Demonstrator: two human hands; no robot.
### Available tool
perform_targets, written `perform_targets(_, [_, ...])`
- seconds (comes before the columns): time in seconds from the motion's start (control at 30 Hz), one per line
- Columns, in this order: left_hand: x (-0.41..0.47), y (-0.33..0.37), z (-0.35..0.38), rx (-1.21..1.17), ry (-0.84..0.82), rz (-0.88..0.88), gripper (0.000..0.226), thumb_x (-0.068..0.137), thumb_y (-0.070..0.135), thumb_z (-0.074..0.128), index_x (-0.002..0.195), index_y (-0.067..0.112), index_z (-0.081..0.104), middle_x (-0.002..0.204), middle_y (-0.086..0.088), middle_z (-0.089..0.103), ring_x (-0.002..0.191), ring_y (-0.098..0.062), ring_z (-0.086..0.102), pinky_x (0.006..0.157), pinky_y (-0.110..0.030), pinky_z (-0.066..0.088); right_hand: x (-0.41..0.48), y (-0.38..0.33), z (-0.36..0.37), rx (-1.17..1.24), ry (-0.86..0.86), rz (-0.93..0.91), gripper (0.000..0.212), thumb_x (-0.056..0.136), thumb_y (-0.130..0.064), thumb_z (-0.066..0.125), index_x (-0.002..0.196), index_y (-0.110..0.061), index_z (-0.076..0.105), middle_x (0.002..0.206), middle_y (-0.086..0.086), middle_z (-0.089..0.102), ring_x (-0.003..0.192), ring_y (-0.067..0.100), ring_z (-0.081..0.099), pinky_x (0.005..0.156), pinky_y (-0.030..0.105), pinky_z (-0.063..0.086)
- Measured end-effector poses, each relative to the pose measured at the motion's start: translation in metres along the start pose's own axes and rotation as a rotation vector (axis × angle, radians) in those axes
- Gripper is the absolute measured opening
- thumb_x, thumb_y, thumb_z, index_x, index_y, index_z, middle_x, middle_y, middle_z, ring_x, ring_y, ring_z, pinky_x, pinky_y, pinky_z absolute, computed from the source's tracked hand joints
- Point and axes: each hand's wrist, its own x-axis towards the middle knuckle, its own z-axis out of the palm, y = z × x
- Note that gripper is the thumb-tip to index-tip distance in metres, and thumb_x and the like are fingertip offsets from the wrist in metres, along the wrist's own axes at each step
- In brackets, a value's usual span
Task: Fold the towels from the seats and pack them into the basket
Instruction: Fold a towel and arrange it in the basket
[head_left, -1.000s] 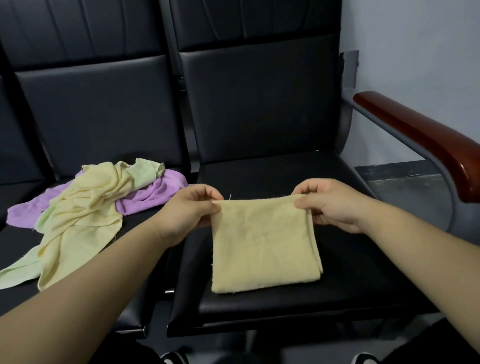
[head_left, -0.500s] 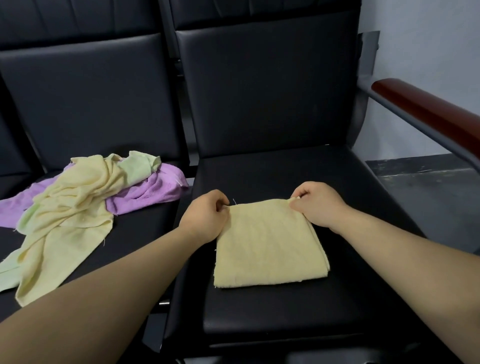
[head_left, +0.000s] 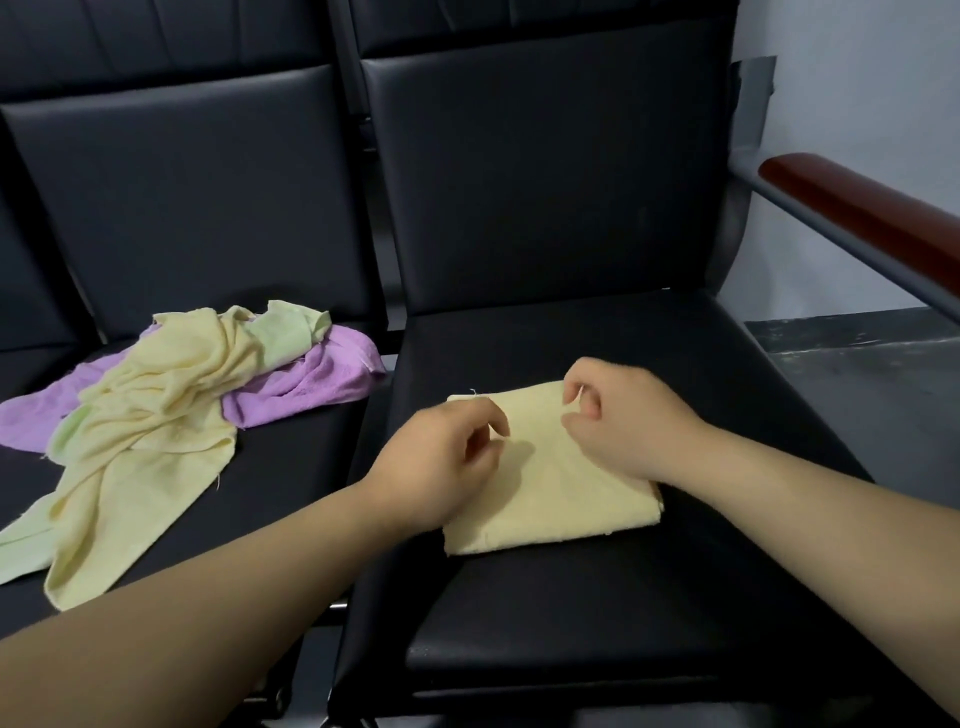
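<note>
Folded yellow towel (head_left: 545, 499) lies flat on the right-hand seat (head_left: 597, 623), a neat rectangle towards the front half of the cushion, fold edge on its right side. A loose thread sticks up at its far left corner.

Left hand (head_left: 441, 462) is over the towel's left part. Its fingers (head_left: 488, 415) are curled inward and blurred, and we see a shadow on the cloth just under them. We can't tell if they grip the fabric or only hover above it.

Right hand (head_left: 618, 421) sits at the towel's far right edge, wrist resting across the cloth. Its fingers (head_left: 576, 374) are curled tight, and we read thumb and forefinger as pinching a small bit of that far edge. The view there is slightly blurred.

The unfolded towels are on the left-hand seat (head_left: 280, 467), in one heap:
- crumpled yellow towel (head_left: 150, 431) on top, trailing down to the seat's front edge
- purple towel (head_left: 311, 384) underneath, spread out both ways towards the backrest
- pale green towel (head_left: 283, 332) poking out at the far side, with more green showing at the lower left

The heap and the folded towel are well apart, with the gap between the seats lying between them.

Both seats are black padded with black backrests. A red-brown wooden armrest (head_left: 872, 213) on a grey metal bar runs along the right side. A grey wall (head_left: 857, 78) stands behind it, with dark floor (head_left: 883, 389) below.
</note>
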Motion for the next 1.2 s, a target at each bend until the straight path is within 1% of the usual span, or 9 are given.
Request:
perform_targets(0.17, [-0.029, -0.017, 0.01, 0.114, -0.337, 0.14, 0.043, 0.093, 0.053, 0.057, 0.13, 0.032, 0.059, 0.121, 0.012, 0.056, 0.113, -0.007, 0.052, 0.103, -0.026, 0.042, -0.051, 0.006, 0.015, -0.208, -0.274, -0.253, 0.022, 0.091, -0.051, 0.064, 0.108, -0.038, 0.056, 0.105, -0.021, 0.054, 0.099, 0.002, 0.052, 0.088, 0.022, 0.046])
perform_targets(0.37, [-0.041, -0.019, 0.013, 0.181, -0.356, 0.121, 0.062, 0.084, 0.07, 0.049, 0.138, 0.04, 0.05, 0.129, 0.017, 0.046, 0.123, -0.009, 0.045, 0.109, -0.034, 0.04, -0.07, 0.024, 0.027, -0.279, -0.194, -0.367, 0.044, 0.096, -0.057, 0.058, 0.137, -0.042, 0.052, 0.127, -0.025, 0.047, 0.118, 0.0, 0.042, 0.106, 0.025, 0.038])
perform_targets(0.5, [-0.037, -0.014, 0.011, 0.108, -0.357, 0.055, 0.061, 0.078, 0.068, 0.059, 0.133, 0.041, 0.054, 0.122, 0.018, 0.048, 0.118, -0.007, 0.048, 0.107, -0.032, 0.041, -0.06, 0.018, 0.022, -0.227, -0.174, -0.313, 0.025, 0.1, -0.044, 0.057, 0.125, -0.041, 0.062, 0.116, -0.023, 0.06, 0.11, 0.002, 0.053, 0.094, 0.024, 0.044])
perform_targets(0.63, [-0.032, -0.011, 0.009, 0.057, -0.309, 0.002, 0.057, 0.08, 0.039, 0.079, 0.132, 0.035, 0.056, 0.121, 0.014, 0.057, 0.111, -0.004, 0.053, 0.1, -0.022, 0.041, -0.043, 0.012, 0.006, -0.022, -0.221, -0.139, 0.016, 0.098, -0.041, 0.064, 0.114, -0.04, 0.069, 0.083, -0.019, 0.062, 0.078, 0.001, 0.057, 0.067, 0.016, 0.04])
perform_targets(0.77, [-0.026, -0.01, 0.007, -0.212, -0.128, -0.164, 0.039, 0.084, 0.02, 0.078, 0.116, 0.037, 0.062, 0.094, 0.013, 0.063, 0.072, 0.002, 0.055, 0.073, -0.017, 0.046, -0.028, 0.011, -0.005, 0.191, -0.238, -0.04, 0.008, 0.097, -0.033, 0.068, 0.105, -0.032, 0.07, 0.051, -0.015, 0.049, 0.048, 0.002, 0.044, 0.056, 0.021, 0.041])
perform_targets(0.87, [-0.021, -0.012, 0.005, -0.412, -0.054, -0.246, 0.031, 0.087, 0.014, 0.076, 0.109, 0.034, 0.064, 0.08, 0.009, 0.056, 0.059, 0.0, 0.046, 0.062, -0.016, 0.044, -0.023, 0.01, -0.012, 0.243, -0.264, -0.019, 0.012, 0.095, -0.037, 0.071, 0.107, -0.034, 0.069, 0.057, -0.011, 0.056, 0.053, 0.006, 0.052, 0.07, 0.032, 0.054])
perform_targets(0.93, [-0.018, -0.016, 0.003, -0.44, -0.012, -0.252, 0.028, 0.089, 0.015, 0.075, 0.106, 0.036, 0.065, 0.077, 0.006, 0.05, 0.061, -0.005, 0.043, 0.062, -0.018, 0.043, -0.024, 0.013, -0.017, 0.203, -0.319, -0.031, 0.027, 0.088, -0.042, 0.078, 0.112, -0.041, 0.067, 0.078, -0.009, 0.069, 0.07, 0.006, 0.062, 0.078, 0.026, 0.054])
perform_targets(1.1, [-0.008, -0.028, 0.001, -0.418, 0.071, -0.229, 0.021, 0.092, 0.021, 0.071, 0.103, 0.038, 0.064, 0.085, -0.005, 0.06, 0.069, -0.006, 0.047, 0.067, -0.024, 0.045, -0.019, 0.027, -0.019, 0.1, -0.247, -0.032, 0.04, 0.085, -0.037, 0.08, 0.115, -0.052, 0.058, 0.092, -0.01, 0.061, 0.079, 0.008, 0.059, 0.07, 0.023, 0.05])
perform_targets(1.2, [-0.003, -0.029, 0.001, -0.408, 0.12, -0.228, 0.017, 0.093, 0.025, 0.07, 0.103, 0.038, 0.064, 0.098, 0.011, 0.067, 0.079, -0.002, 0.056, 0.075, -0.02, 0.047, -0.014, 0.031, -0.017, 0.159, -0.165, 0.015, 0.04, 0.091, -0.035, 0.073, 0.119, -0.053, 0.05, 0.098, -0.004, 0.062, 0.084, 0.019, 0.063, 0.072, 0.033, 0.055])
